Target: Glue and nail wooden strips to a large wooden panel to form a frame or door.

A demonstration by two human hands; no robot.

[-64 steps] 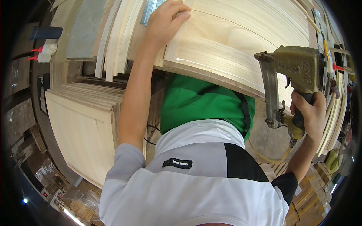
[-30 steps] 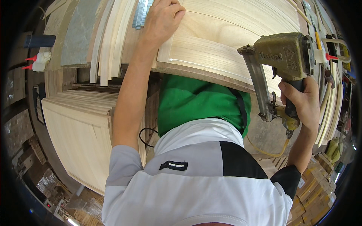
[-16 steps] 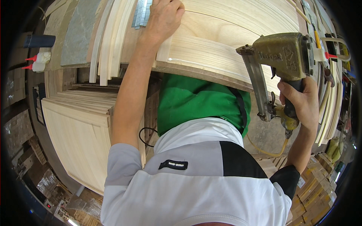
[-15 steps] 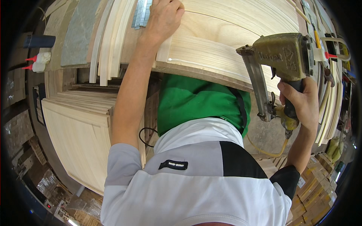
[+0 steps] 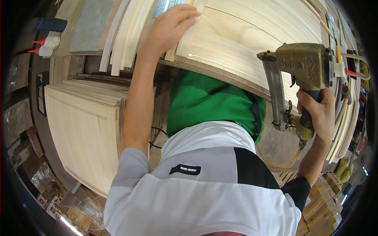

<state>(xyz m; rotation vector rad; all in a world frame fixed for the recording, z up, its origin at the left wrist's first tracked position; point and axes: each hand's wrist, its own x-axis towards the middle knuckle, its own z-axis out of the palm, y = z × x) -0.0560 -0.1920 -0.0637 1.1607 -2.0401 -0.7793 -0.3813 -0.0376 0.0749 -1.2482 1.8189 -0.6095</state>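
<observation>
Gripping nail gun (image 5: 301,61): right fingers (image 5: 309,103); left fingers (image 5: 186,10), hold unclear; panel (image 5: 236,37), wood strips (image 5: 132,35) nearby.

Your left hand (image 5: 173,25), twelve o'clock: blurred, contact with wooden panel (image 5: 236,31) unclear; panel cut off by top edge, one o'clock; right hand (image 5: 322,112), three o'clock: partly hidden by nail gun (image 5: 301,65)

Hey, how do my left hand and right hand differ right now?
Your left hand holds nothing that shows, while your right hand grips the nail gun. The left hand reaches forward by the left end of the wooden panel; the right hand sits lower in the picture, nearer you. The left hand looks blurred, the right hand sharper. Both are bare.
</observation>
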